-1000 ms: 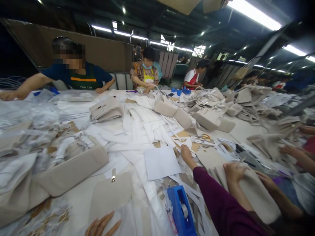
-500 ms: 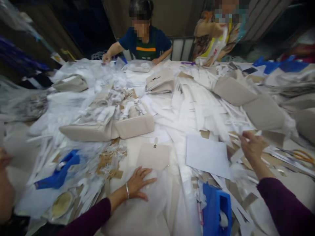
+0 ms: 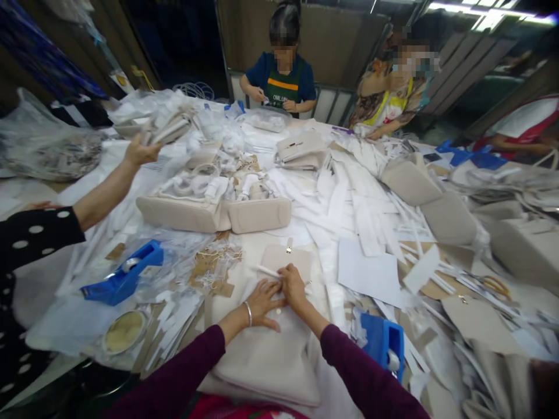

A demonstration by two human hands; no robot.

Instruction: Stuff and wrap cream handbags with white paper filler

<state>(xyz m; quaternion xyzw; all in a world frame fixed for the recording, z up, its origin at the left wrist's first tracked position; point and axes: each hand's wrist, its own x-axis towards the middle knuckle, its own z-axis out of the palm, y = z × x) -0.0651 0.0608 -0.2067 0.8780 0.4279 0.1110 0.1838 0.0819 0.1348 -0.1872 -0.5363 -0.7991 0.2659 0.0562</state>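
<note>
A beige handbag (image 3: 266, 361) lies in front of me, its flap (image 3: 279, 256) folded up away from me with a small gold clasp on it. My left hand (image 3: 262, 302), wearing a silver bracelet, rests on the bag with its fingers spread. Just right of it, my right hand (image 3: 293, 286) pinches a thin white stick-like strip (image 3: 267, 271) over the base of the flap. The strip's far end points left, and its other end is hidden by my fingers. The fingertips of both hands are close together.
Blue tape dispensers (image 3: 126, 273) flank the bag, the other (image 3: 379, 343) to the right. Stuffed beige bags (image 3: 259, 215) stand ahead. White paper (image 3: 369, 270) and scissors (image 3: 493, 285) lie right. A co-worker's arm (image 3: 109, 186) reaches in from the left; other people work across the table.
My right hand has come from the strips at the right to the bag, bringing a thin white strip. My left hand stays on the bag. A co-worker's arm now stretches forward at left.
</note>
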